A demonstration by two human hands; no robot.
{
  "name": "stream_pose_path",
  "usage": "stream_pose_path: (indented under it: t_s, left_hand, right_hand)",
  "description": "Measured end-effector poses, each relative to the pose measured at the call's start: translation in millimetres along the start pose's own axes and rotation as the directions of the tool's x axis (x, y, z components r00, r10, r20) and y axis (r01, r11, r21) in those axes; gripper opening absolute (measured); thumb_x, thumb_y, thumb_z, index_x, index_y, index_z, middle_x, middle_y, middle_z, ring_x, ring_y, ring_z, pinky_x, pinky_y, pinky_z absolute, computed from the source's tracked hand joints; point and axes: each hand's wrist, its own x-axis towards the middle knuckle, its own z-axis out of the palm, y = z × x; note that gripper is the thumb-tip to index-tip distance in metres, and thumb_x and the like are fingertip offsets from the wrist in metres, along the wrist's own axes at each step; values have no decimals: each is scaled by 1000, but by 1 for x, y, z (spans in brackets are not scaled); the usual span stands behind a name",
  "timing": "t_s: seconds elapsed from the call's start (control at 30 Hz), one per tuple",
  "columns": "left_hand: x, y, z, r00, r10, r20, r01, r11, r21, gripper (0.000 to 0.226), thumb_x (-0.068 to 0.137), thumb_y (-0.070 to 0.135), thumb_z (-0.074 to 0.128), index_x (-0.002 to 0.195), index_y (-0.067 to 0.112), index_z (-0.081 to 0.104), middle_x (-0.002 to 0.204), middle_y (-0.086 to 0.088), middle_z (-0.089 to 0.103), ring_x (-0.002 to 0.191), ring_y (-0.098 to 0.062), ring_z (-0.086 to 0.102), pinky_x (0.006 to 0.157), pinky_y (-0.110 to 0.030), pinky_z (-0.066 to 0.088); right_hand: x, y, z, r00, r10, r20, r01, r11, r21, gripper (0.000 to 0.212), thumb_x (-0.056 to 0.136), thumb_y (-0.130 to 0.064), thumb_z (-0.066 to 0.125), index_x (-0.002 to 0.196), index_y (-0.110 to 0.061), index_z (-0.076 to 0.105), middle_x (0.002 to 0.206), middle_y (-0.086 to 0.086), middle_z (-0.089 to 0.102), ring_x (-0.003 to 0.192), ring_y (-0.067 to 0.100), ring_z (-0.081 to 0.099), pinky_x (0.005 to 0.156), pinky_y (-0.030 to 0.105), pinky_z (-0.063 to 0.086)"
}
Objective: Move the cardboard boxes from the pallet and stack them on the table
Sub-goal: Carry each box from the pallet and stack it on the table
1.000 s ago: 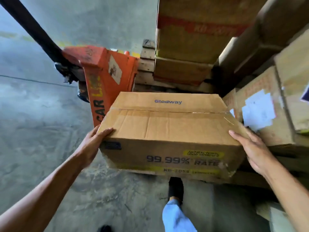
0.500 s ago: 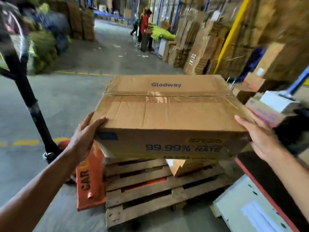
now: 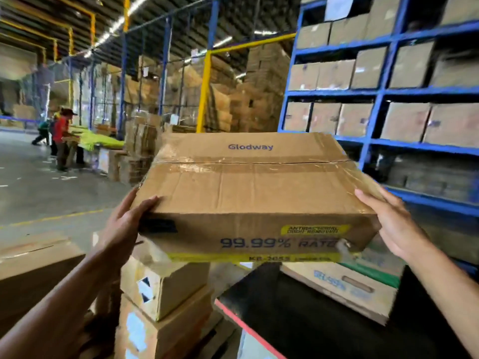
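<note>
Cardboard box (image 3: 248, 193) aloft; left hand (image 3: 121, 226), right hand (image 3: 396, 224) flat-fingered, pressing its ends.

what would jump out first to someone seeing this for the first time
The big taped cardboard box printed "Glodway" fills the middle of the view, held in the air between the left hand and the right hand at its ends. Behind it on the right stand tall blue shelves full of cartons, and a black table with a red edge lies below.
</note>
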Motion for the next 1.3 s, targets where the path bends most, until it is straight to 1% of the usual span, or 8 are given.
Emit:
stream_pose_path:
  t_s: [0.13,0.27,0.53,0.67,0.83,0.93,1.03,1.3]
  left_hand:
    - [38,-31,108,982,48,183,-43,999,-30,58,59,40,82,114,44,65,135,-4,60,125,-32,53,112,-47,35]
    - [65,-62,200,967,96,237,-84,995,-62,55,83,22,68,135,35,55,131,16,53,120,-10,51,107,-29,34]
    - [151,-129,329,937,39,347,-7,995,-95,53,85,15,65,134,33,55,136,-1,57,123,-22,53,104,-41,43]
    - [206,-164,386,915,12,404,23,996,-81,56,70,29,74,123,40,63,135,2,58,124,-21,53,103,-43,44]
    - [283,-211,464,889,-16,457,50,997,-63,54,85,17,66,135,31,54,132,-2,58,122,-23,55,106,-43,43]
    - [320,-227,508,848,-32,529,49,999,-19,57,82,20,68,137,26,53,130,-1,60,117,-17,57,87,-25,46]
    - [341,-245,542,802,-70,593,69,997,24,69,69,31,73,135,27,54,130,-1,61,115,-15,58,99,-31,46]
    - [371,-294,577,766,-182,617,98,981,167,67,64,45,75,127,30,59,127,-7,61,114,-21,59,103,-40,45]
  right_hand:
    - [30,-4,-87,994,-45,-96,42,999,-30,102,17,-62,89,112,-30,70,101,-5,76,91,11,72,75,25,59]
    - [63,-2,-149,985,-59,-161,46,996,-79,114,19,-63,89,125,-31,63,113,-1,73,103,18,69,78,31,59]
    - [135,33,-224,941,-58,-332,17,992,-127,122,11,-67,86,125,-30,63,106,-6,75,95,13,71,78,31,59]
    - [183,64,-246,913,-64,-404,15,992,-124,107,18,-65,87,117,-28,68,100,-6,77,82,9,73,63,24,59]
    - [247,105,-268,845,-13,-534,-60,991,-119,28,82,-28,72,110,-27,69,111,2,72,85,13,70,68,26,58]
    - [278,119,-286,783,-12,-623,-98,985,-143,37,84,-26,71,120,-22,66,114,6,70,99,25,67,88,41,55]
    - [300,120,-298,746,0,-666,-153,973,-172,32,83,-26,71,114,-21,67,111,7,70,102,27,66,95,45,51]
    - [326,164,-313,716,96,-691,-268,952,-145,26,89,-20,64,115,-17,66,95,2,69,78,17,63,63,28,51]
